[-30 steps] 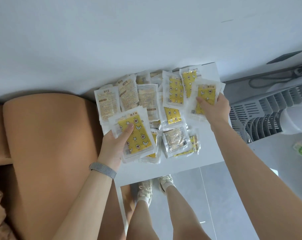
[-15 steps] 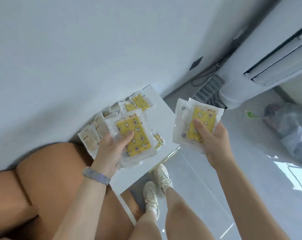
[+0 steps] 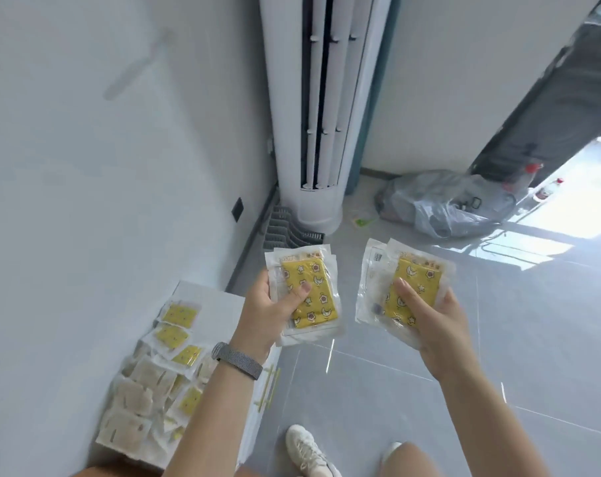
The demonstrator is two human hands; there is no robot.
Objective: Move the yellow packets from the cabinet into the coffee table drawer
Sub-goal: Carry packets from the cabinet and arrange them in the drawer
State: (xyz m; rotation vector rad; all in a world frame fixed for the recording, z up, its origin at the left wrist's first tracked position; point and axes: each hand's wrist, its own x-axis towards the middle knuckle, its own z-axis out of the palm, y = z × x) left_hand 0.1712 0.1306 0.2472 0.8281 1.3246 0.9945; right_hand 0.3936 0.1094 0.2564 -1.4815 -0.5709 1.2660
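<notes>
Both hands are full: the left hand (image 3: 268, 306) grips a small stack of clear plastic packets with a yellow patterned pad inside (image 3: 306, 291), thumb pressed across the yellow face and fingers curled behind, while the right hand (image 3: 433, 316) pinches a second stack of the same yellow packets (image 3: 404, 287) in the same way. The 2 stacks are held up over the grey tiled floor (image 3: 498, 356), close beside each other but not touching, each with its long axis running roughly away from the person.

Down to the left, below the left forearm, more of the yellow packets (image 3: 161, 366) lie in a loose heap on the top of a white cabinet (image 3: 220, 297) that stands against the pale wall (image 3: 85, 166). A tall white standing air conditioner (image 3: 323, 108) fills the corner ahead, and a crumpled translucent plastic bag (image 3: 440, 204) lies on the floor to its right.

The coffee table and its drawer are nowhere in view, so which way they lie from the hands cannot be told. My judgement is that this is the carry: both loads are lifted clear of the cabinet, and the heap left there will probably need more trips. With neither hand free, a closed drawer would mean first passing 1 stack to the other hand
</notes>
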